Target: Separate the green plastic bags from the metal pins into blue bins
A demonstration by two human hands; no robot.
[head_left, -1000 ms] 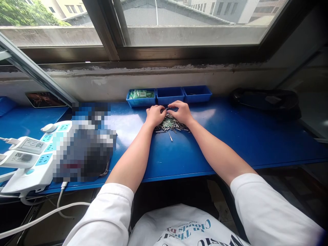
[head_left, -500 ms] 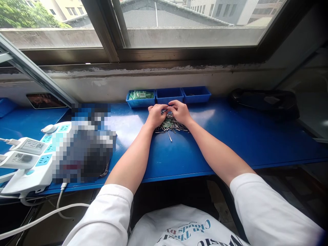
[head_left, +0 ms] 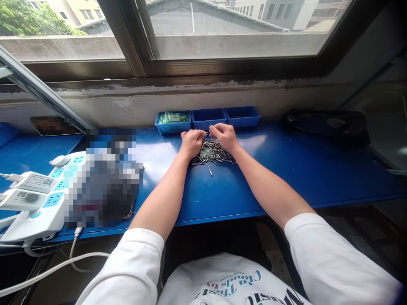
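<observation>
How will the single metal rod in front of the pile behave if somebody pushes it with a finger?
The metal rod looks thin and straight, so it is probably stiff. It lies alone on the glossy blue tabletop, so it may slide or roll easily. Its near end looks thicker, so it might roll in a curve.

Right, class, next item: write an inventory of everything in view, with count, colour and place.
Bins: 3, blue, back of table
Packets: several, green, left bin
Metal pieces: many, silver, under hands; one loose in front
Green bits: uncountable, green, among pieces
Thin piece: 1, dark, between fingertips
Table: 1, blue, centre
Bag: 1, black, right
Power strip: 1, white, left
Adapters: 2, white, on strip
Cables: several, white, lower left
Screen: 1, dark, far left
Window: 1, brown frame, behind
Pixelated patch: contents unclear
Shirt: 1, white, worn
Left hand, right hand: 2, bare, at thin piece
</observation>
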